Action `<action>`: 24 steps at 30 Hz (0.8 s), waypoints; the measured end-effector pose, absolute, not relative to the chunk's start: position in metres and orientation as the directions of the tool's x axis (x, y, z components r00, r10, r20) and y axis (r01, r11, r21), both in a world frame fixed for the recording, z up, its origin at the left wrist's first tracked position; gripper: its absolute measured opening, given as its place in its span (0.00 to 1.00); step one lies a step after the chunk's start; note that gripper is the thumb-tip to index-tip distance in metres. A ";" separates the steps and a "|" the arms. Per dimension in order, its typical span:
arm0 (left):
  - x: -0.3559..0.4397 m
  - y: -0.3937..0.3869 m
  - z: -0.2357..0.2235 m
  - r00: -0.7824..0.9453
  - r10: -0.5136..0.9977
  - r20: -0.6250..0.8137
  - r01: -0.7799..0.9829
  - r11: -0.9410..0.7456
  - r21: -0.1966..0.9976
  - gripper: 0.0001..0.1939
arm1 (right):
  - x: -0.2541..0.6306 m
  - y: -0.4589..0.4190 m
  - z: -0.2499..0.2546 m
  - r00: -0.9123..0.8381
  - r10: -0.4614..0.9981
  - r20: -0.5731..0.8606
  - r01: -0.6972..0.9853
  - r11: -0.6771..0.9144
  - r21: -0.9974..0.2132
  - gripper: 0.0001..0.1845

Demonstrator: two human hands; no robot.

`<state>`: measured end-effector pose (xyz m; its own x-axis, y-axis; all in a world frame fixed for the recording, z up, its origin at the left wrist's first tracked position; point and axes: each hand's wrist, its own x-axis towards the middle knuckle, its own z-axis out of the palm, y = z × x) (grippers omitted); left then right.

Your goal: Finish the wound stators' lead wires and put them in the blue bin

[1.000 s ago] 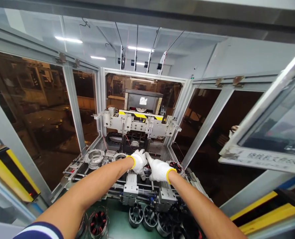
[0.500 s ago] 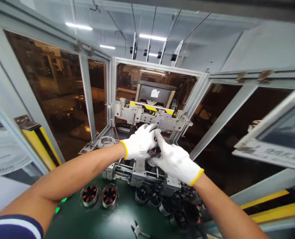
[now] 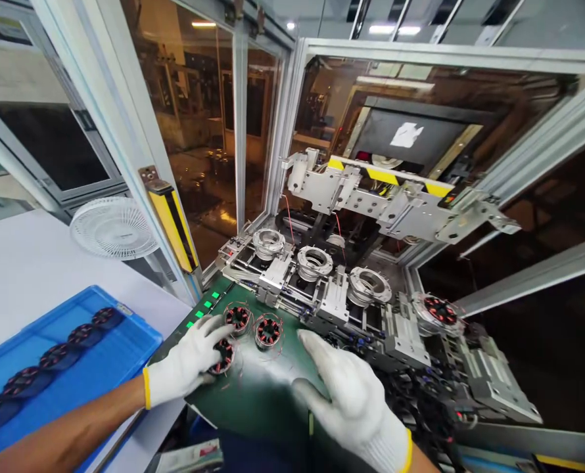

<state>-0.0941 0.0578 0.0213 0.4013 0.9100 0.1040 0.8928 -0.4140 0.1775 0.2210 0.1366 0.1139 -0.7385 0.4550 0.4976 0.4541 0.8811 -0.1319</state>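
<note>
**Left hand [image 3: 187,360] gripping wound stator [image 3: 222,355] on green mat [image 3: 267,401]**

Gloved fingers are curving closely over the stator's red-wired coils, seemingly pinching it against the mat's surface near the edge. Another wound stator [image 3: 237,318] and a third wound stator [image 3: 267,332] are sitting just beyond the left hand, side by side on the mat. The right hand [image 3: 349,401] is lying palm down with its fingers spread wide, holding nothing, well apart from all three stators. Green indicator lights [image 3: 201,314] are glowing along the mat's far left edge. Three steel ring fixtures [image 3: 315,261] are standing in a row on the slide rails ahead, while a fourth wound stator [image 3: 438,310] is sitting farther right on the machine. Left of the forearm, a blue plastic tray [image 3: 125,326] is carrying a row of dark stators, and a white fan [image 3: 112,226] is standing beyond it.
</note>
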 end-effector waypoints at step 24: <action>0.289 0.355 0.161 0.849 0.528 0.019 0.527 -0.845 -0.092 0.33 | 0.431 0.283 0.184 -0.052 0.998 -0.047 0.991 0.046 -0.126 0.55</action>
<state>0.2891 0.3551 0.1614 0.8489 0.5282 0.0189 0.5275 -0.8446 -0.0918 0.4314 0.2835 0.1843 -0.0522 0.9975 -0.0475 0.9910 0.0459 -0.1258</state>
